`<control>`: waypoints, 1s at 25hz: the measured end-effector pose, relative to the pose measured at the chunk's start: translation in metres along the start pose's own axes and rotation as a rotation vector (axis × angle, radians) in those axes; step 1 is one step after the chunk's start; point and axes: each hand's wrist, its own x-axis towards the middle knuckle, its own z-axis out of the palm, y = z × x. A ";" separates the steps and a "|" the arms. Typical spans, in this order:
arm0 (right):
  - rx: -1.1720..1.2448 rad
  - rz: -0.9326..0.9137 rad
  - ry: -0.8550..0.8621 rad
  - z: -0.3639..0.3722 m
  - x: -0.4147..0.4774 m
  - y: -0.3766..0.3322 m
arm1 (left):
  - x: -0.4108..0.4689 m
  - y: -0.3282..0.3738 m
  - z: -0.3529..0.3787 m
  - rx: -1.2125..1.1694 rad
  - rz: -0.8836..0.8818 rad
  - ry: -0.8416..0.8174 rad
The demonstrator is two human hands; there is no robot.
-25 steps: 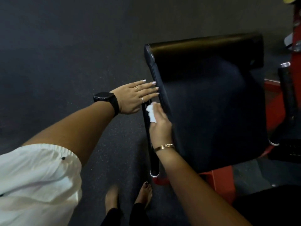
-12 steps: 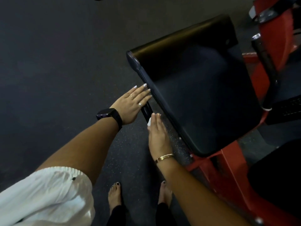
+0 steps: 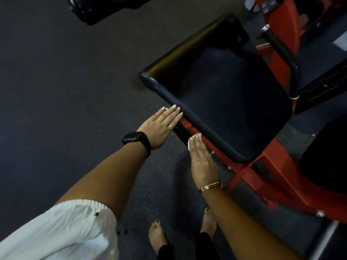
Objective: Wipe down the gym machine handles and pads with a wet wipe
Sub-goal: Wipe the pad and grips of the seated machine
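wipe [image 3: 189, 145]: white and small, nearly all of it hidden under the fingers of the right hand [image 3: 201, 162]. only 2 slivers show, 1 past the fingertips and 1 along the hand's left edge. it looks thin and crumpled, with no print or colour that can be made out. it lies just below the near edge of the pad [image 3: 234, 102], where the black handle [image 3: 181, 131] runs under that edge beside the red frame [image 3: 281, 184]. whether the wipe touches the handle or the frame cannot be told.

the right hand lies flat, fingers straight and together, pressing down on the wipe rather than curling round it. a gold bracelet [image 3: 210, 186] sits at its wrist. the left hand [image 3: 161, 126] is flat too, fingers straight and slightly spread, fingertips at the pad's near edge just above the handle. it holds nothing and wears 2 rings and a black watch [image 3: 137, 140].

the pad is broad, dark and smooth, tilted, with a rounded roll along its far edge that catches a dull sheen. under everything is a dark speckled floor [image 3: 56, 91], where 2 bare feet stand between the arms.
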 end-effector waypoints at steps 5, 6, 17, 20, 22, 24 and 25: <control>-0.431 -0.546 -0.259 0.005 0.012 0.024 | 0.000 -0.018 0.003 0.034 0.118 0.029; -0.488 -0.637 -0.278 0.001 0.005 0.034 | 0.001 -0.020 0.003 0.026 0.134 0.027; -0.583 -0.858 -0.233 -0.005 0.026 0.038 | -0.004 -0.003 0.025 0.029 0.048 0.231; -0.501 -0.901 -0.167 -0.012 0.021 0.033 | -0.006 0.005 0.027 -0.008 0.034 0.236; -0.471 -0.932 -0.140 -0.005 0.041 0.022 | -0.004 0.003 0.027 0.016 0.048 0.223; -0.518 -0.948 -0.136 -0.001 0.058 0.018 | -0.004 0.000 0.025 0.028 0.050 0.211; -0.551 -0.941 -0.157 -0.001 0.060 0.021 | -0.005 0.000 0.024 0.022 0.055 0.203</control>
